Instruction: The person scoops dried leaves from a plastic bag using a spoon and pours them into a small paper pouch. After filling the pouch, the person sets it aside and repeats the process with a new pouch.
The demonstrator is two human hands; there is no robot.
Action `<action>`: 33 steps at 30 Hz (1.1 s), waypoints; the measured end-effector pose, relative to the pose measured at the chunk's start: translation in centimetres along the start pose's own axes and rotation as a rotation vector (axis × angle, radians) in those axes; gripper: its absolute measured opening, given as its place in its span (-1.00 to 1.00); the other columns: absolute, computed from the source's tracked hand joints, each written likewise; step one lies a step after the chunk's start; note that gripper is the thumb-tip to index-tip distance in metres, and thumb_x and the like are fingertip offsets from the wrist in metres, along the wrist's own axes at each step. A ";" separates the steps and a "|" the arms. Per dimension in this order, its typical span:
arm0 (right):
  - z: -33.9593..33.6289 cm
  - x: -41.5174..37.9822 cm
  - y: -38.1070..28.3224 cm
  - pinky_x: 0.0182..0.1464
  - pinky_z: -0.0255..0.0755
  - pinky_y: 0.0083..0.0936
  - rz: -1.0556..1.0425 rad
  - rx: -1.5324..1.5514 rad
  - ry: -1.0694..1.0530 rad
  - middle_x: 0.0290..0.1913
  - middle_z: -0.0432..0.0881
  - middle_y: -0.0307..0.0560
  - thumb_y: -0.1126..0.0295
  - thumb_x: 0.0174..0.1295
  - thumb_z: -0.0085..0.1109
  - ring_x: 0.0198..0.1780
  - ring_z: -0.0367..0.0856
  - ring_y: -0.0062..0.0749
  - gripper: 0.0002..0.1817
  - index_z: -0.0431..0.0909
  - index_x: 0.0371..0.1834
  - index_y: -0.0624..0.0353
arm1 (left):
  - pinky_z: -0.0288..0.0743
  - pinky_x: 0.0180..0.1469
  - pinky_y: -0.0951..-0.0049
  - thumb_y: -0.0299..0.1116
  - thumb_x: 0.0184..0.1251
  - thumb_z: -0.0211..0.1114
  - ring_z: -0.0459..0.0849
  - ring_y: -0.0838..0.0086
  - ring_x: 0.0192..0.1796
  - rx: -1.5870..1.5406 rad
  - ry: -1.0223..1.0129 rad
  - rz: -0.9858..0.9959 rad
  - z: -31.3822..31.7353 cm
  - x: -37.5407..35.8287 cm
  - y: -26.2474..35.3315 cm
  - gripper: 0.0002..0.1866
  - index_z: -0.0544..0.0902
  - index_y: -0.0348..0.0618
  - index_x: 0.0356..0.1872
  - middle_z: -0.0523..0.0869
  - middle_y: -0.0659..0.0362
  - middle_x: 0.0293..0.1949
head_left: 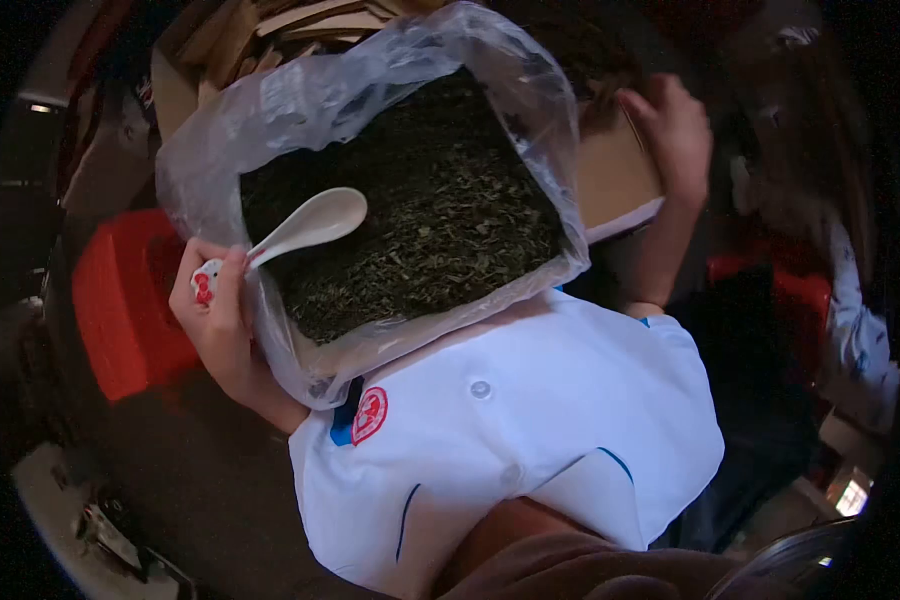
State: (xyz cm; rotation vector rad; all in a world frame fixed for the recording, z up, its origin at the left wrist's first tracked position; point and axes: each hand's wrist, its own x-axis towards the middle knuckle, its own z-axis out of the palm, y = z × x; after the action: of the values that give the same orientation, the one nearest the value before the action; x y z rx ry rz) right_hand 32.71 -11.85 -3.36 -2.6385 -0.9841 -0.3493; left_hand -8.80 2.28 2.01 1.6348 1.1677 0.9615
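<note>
My left hand [215, 310] is closed around the handle of a white spoon [328, 215] with a red-and-white cartoon figure at its end. The spoon's bowl is over dark green dried leaves [440, 210], which fill a box lined with a clear plastic bag [205, 165]. That hand is beside the bag's left edge. Off to the right, my right hand [675, 135] is slightly blurred, its thumb apart from its bent fingers. It is beside a brown cardboard surface [615, 175], with nothing visible in its grasp.
A red plastic object [130, 310] stands at the left, and another red piece [800, 290] is at the right. Brown flat pieces [315, 20] lie in a cardboard box behind the bag. More dark leafy material [595, 60] is at the upper right.
</note>
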 end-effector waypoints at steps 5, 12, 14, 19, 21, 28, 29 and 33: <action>-6.7 4.8 -9.2 -0.12 0.55 -0.39 -0.790 0.609 0.224 -0.20 0.64 -0.01 0.40 0.13 0.37 -0.18 0.65 -0.32 -0.64 0.54 -0.04 0.29 | -0.12 -0.63 0.69 -0.48 0.33 0.26 0.16 0.86 -0.68 -0.089 0.056 0.014 0.5 0.5 -0.9 -0.81 0.48 -0.16 -0.48 0.32 0.47 -0.70; -4.7 10.6 -23.4 -0.18 0.54 -0.37 -1.261 0.698 -0.431 -0.21 0.68 0.07 0.50 0.25 0.17 -0.21 0.67 -0.19 -0.83 0.62 -0.14 0.32 | 0.08 -0.52 0.67 -0.45 0.32 0.27 0.25 0.80 -0.54 -0.006 0.081 0.041 0.6 0.3 -0.6 -0.80 0.47 -0.23 -0.48 0.39 0.41 -0.60; -5.6 12.5 -23.2 -0.19 0.54 -0.32 -1.289 0.572 -0.518 -0.23 0.69 0.12 0.47 0.25 0.18 -0.21 0.67 -0.12 -0.80 0.62 -0.11 0.32 | 0.20 -0.50 0.64 -0.45 0.30 0.26 0.33 0.76 -0.51 0.034 0.104 0.092 3.2 -0.6 2.7 -0.82 0.50 -0.28 -0.46 0.46 0.36 -0.59; -7.1 10.1 -26.1 -0.27 0.52 -0.22 -1.169 0.094 -0.703 -0.32 0.68 0.21 0.24 0.23 0.26 -0.28 0.67 -0.01 -0.68 0.66 -0.31 0.36 | 0.24 -0.52 0.59 -0.46 0.26 0.29 0.37 0.75 -0.55 0.125 0.173 0.056 3.5 -0.9 2.9 -0.84 0.53 -0.28 -0.46 0.48 0.29 -0.67; -3.9 9.3 -26.6 -0.33 0.51 -0.20 -1.045 0.111 -0.618 -0.40 0.66 0.22 0.08 0.18 0.31 -0.37 0.65 0.00 -0.53 0.64 -0.43 0.41 | 0.24 -0.53 0.59 -0.47 0.25 0.29 0.38 0.75 -0.56 0.141 0.160 0.059 3.5 -0.9 2.8 -0.85 0.53 -0.28 -0.46 0.48 0.28 -0.68; -1.4 7.8 -27.7 -0.31 0.50 -0.20 -0.923 0.457 -0.570 -0.38 0.66 0.23 -0.01 0.22 0.26 -0.36 0.63 -0.03 -0.45 0.62 -0.36 0.43 | 0.23 -0.54 0.60 -0.49 0.25 0.29 0.38 0.75 -0.57 0.138 0.171 0.099 3.4 -1.1 2.2 -0.85 0.52 -0.27 -0.47 0.48 0.27 -0.68; -1.5 7.4 -27.8 -0.31 0.49 -0.19 -0.877 0.477 -0.582 -0.37 0.67 0.23 -0.02 0.23 0.25 -0.36 0.63 -0.03 -0.44 0.61 -0.35 0.44 | 0.23 -0.54 0.60 -0.49 0.25 0.29 0.38 0.76 -0.57 0.135 0.171 0.097 3.4 -1.1 2.0 -0.85 0.52 -0.26 -0.47 0.48 0.28 -0.68; -1.5 7.1 -29.3 -0.21 0.50 -0.21 -0.746 0.525 -0.682 -0.27 0.66 0.24 0.00 0.23 0.27 -0.27 0.63 -0.03 -0.44 0.57 -0.22 0.45 | 0.21 -0.54 0.60 -0.48 0.26 0.29 0.36 0.76 -0.57 0.143 0.190 0.140 3.4 -1.1 1.4 -0.84 0.52 -0.26 -0.47 0.47 0.30 -0.69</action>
State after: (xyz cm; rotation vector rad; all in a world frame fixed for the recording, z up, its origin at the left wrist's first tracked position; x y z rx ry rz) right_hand 18.21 12.86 6.00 -1.8278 -1.9330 0.6308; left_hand -5.51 0.21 2.17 1.7883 1.2874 1.1661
